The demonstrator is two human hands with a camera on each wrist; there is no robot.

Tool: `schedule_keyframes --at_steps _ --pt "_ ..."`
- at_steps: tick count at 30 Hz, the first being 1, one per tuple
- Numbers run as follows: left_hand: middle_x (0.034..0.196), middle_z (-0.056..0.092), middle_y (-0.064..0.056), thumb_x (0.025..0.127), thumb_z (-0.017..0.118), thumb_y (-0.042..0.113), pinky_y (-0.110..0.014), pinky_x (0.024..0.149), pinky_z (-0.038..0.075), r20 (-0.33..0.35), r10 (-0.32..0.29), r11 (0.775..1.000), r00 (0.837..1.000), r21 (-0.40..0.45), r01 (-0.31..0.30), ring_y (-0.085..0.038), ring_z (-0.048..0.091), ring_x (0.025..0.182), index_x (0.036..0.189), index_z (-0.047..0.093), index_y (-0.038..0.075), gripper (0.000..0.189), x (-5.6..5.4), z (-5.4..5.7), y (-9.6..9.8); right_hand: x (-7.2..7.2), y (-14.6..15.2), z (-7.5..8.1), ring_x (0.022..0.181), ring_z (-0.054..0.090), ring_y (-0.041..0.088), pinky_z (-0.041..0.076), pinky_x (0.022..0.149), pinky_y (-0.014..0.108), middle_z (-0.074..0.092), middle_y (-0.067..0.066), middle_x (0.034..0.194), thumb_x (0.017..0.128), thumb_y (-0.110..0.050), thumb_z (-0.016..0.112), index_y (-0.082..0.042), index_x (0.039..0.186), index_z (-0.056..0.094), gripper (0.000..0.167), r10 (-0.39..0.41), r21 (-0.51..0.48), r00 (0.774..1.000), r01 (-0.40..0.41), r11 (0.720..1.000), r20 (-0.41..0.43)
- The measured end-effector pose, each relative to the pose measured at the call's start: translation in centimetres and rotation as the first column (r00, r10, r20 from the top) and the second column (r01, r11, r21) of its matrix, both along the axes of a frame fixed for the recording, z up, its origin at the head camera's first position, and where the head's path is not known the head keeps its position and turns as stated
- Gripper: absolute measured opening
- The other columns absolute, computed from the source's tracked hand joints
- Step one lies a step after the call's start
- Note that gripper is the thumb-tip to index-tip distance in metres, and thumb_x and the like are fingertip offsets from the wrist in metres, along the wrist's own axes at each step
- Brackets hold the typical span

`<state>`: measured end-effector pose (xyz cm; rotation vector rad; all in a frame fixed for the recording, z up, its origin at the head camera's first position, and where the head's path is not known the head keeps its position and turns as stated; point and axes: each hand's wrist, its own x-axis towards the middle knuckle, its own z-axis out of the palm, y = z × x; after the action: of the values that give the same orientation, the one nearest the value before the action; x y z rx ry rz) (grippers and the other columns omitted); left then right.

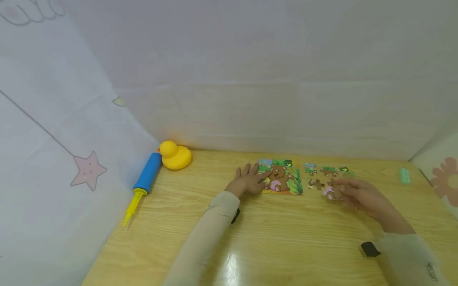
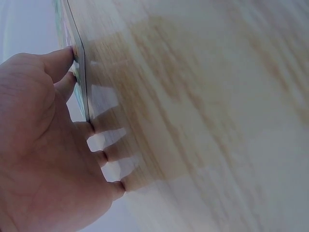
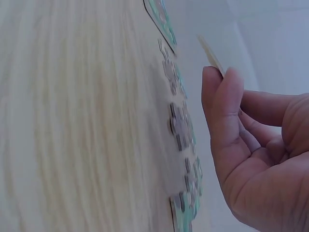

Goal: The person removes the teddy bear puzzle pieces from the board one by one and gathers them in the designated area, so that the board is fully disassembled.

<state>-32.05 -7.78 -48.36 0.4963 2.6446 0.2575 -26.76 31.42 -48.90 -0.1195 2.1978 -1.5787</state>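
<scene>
My left hand [image 1: 247,182] rests with fingers spread at the left edge of a puzzle board [image 1: 294,180] printed with a brown bear. The thumb lies over part of the picture, and in the left wrist view other fingertips [image 2: 118,189] meet the tabletop beside the board. To the right of the board, several loose jigsaw pieces [image 1: 315,184] lie laid out in rows. Over them hovers my right hand [image 1: 368,198], which pinches a thin puzzle piece [image 3: 210,52] between thumb and fingers, raised off the table. Its printed face is not readable, seen nearly edge-on.
A yellow rubber duck [image 1: 177,157] sits at the back left, with a blue and yellow hand pump [image 1: 148,174] lying beside it. At the far right is a small mint-green object [image 1: 405,176]. White cloth walls [image 1: 229,111] border the wooden table [image 1: 286,238].
</scene>
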Motion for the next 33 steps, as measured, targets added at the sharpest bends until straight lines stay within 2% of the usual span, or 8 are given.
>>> schedule_keyframes --at_steps 10,12,14,16,19,21,23,33 --pt "0.173 -0.008 -0.004 0.107 0.029 0.056 -0.064 0.125 -0.004 0.001 -0.003 1.000 1.000 0.001 0.003 -0.035 -0.009 0.159 0.160 0.014 0.049 0.055 0.0 -0.1 0.0 1.1 1.9 -0.6 0.099 0.071 0.007 0.062 0.085 0.031 0.066 -0.019 0.115 0.106 -0.019 0.054 0.004 0.151 0.041 0.052 -0.027 -0.092 0.996 0.034 0.995 0.081" --pt "0.173 -0.008 -0.003 0.107 0.029 0.057 -0.063 0.126 -0.004 0.003 0.004 1.000 1.000 0.001 -0.004 -0.035 -0.010 0.159 0.160 0.014 0.050 0.055 -0.1 -0.2 0.0 1.1 2.0 -0.6 0.097 0.071 0.009 0.062 0.084 0.031 0.063 -0.015 0.122 0.107 -0.018 0.053 0.002 0.152 0.043 0.050 -0.038 -0.085 0.995 0.046 0.995 0.096" --pt "0.173 -0.009 -0.002 0.107 0.029 0.058 -0.063 0.126 -0.005 0.006 0.009 1.000 1.000 0.000 -0.009 -0.034 -0.010 0.159 0.159 0.013 0.051 0.056 -0.1 -0.2 0.0 1.2 2.0 -0.6 0.096 0.072 0.009 0.062 0.084 0.032 0.057 0.004 0.139 0.107 -0.019 0.052 0.003 0.153 0.039 0.053 -0.049 -0.064 0.993 0.056 0.996 0.103" --pt "0.173 -0.010 -0.002 0.107 0.029 0.058 -0.063 0.126 -0.005 0.006 0.007 1.000 1.000 -0.001 -0.007 -0.034 -0.011 0.159 0.159 0.013 0.051 0.056 -0.2 -0.3 0.0 1.3 1.9 -0.6 0.096 0.072 0.009 0.062 0.085 0.033 0.052 0.009 0.141 0.107 -0.018 0.053 0.005 0.154 0.037 0.055 -0.052 -0.039 0.994 0.056 0.998 0.095" --pt "0.173 -0.011 -0.002 0.107 0.029 0.058 -0.063 0.125 -0.006 0.007 0.002 1.000 1.000 0.001 -0.002 -0.035 -0.011 0.159 0.159 0.013 0.050 0.055 -0.2 -0.3 0.0 1.5 1.7 -0.6 0.095 0.072 0.007 0.062 0.085 0.032 0.032 0.029 0.158 0.107 -0.017 0.051 0.009 0.153 0.032 0.056 -0.048 0.004 0.996 0.047 0.999 0.075" --pt "0.173 -0.011 -0.003 0.107 0.028 0.057 -0.064 0.125 -0.006 0.009 -0.004 1.000 1.000 0.004 0.004 -0.035 -0.011 0.159 0.160 0.013 0.049 0.055 -0.2 -0.2 0.0 1.6 1.6 -0.4 0.094 0.071 0.007 0.062 0.083 0.032 0.032 0.032 0.158 0.107 -0.016 0.049 0.009 0.153 0.033 0.055 -0.042 0.052 0.998 0.039 0.998 0.056" --pt "0.173 -0.011 -0.003 0.107 0.028 0.057 -0.064 0.125 -0.005 0.009 -0.005 1.000 1.000 0.004 0.005 -0.035 -0.011 0.159 0.160 0.013 0.049 0.055 -0.2 -0.2 0.0 1.8 1.5 -0.2 0.091 0.071 0.008 0.062 0.082 0.031 0.012 0.038 0.162 0.109 -0.018 0.046 0.010 0.153 0.033 0.054 -0.027 0.107 0.999 0.024 0.994 0.029" --pt "0.173 -0.010 -0.003 0.107 0.029 0.057 -0.064 0.125 -0.006 0.007 -0.002 1.000 1.000 0.004 0.002 -0.035 -0.011 0.159 0.159 0.014 0.050 0.055 -0.2 -0.3 -0.1 1.7 1.5 0.3 0.109 0.070 0.030 0.062 0.084 0.033 0.020 0.039 0.159 0.111 -0.038 0.038 0.012 0.151 0.035 0.064 0.026 0.259 0.999 -0.016 0.966 -0.033"
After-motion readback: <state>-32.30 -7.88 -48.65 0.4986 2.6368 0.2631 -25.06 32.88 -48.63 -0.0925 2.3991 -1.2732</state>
